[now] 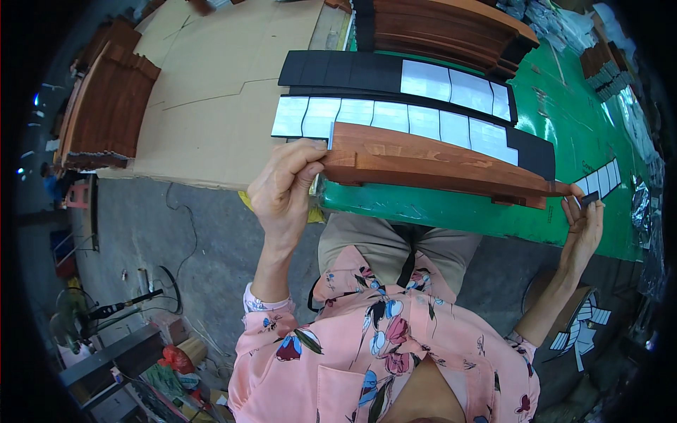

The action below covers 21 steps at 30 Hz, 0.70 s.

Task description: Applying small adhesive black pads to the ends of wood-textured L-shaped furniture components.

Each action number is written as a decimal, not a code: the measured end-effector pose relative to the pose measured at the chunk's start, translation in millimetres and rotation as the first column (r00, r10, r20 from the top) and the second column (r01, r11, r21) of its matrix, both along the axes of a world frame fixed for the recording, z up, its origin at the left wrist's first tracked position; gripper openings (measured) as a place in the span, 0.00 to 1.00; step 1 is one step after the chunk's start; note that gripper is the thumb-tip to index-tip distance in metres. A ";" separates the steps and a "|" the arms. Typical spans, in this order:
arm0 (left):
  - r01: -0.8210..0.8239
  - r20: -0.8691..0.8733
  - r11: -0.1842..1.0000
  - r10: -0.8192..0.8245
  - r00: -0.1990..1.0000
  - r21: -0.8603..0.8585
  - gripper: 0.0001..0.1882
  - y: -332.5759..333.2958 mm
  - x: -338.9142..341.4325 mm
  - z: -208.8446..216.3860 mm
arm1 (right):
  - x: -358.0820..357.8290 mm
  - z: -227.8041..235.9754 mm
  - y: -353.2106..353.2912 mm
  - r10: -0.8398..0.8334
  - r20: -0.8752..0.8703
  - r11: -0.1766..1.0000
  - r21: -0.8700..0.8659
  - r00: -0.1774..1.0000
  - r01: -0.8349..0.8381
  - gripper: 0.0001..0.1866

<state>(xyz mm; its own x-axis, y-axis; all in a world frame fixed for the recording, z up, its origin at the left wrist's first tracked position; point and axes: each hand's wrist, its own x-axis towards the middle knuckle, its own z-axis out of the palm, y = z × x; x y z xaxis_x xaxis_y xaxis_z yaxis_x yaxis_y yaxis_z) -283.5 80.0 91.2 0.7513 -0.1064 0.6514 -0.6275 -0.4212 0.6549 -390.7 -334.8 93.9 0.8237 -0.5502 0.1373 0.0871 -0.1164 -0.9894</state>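
A long reddish-brown wooden moulding piece (430,158) lies lengthwise across the near edge of the green table. My left hand (282,187) is closed on its left end, where a thin pale strip (331,135) stands up beside the fingers. At the right end of the wood, my right hand (584,222) pinches a small black pad (589,199), with its fingertips close to the wood. Behind the wood are a black sheet with white-faced pads (360,113) and a second black pad sheet (345,69), partly white.
Stacked brown mouldings stand at the back (437,35) and on the left cardboard (106,106). A short pad strip (603,180) lies on the green tabletop (451,215) by my right hand. Pad scraps (582,324) sit low at the right. A fan (74,317) stands at lower left.
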 end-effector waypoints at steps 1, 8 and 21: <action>-0.003 0.002 1.000 0.003 1.000 -0.001 0.07 0.4 0.6 -2.1 | 1.8 -1.2 1.6 0.003 0.002 1.000 -0.001 1.000 -0.003 0.15; 0.052 -0.030 0.997 -0.054 0.998 -0.053 0.09 4.7 6.5 -14.7 | 6.2 -7.7 -4.8 -0.047 0.002 0.997 -0.068 0.999 0.047 0.15; 0.167 -0.280 0.956 -0.233 0.931 -0.241 0.18 13.5 4.6 -25.2 | 59.7 32.8 154.2 0.510 0.143 0.838 0.139 0.848 -0.528 0.13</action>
<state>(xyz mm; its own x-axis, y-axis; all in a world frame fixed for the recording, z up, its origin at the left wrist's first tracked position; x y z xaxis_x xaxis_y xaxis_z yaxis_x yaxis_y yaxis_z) -278.9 93.5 66.0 0.8927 -0.1614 0.4208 -0.4428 -0.1399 0.8856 -330.9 -180.6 126.6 0.9821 -0.0674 0.1758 0.1837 0.1382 -0.9732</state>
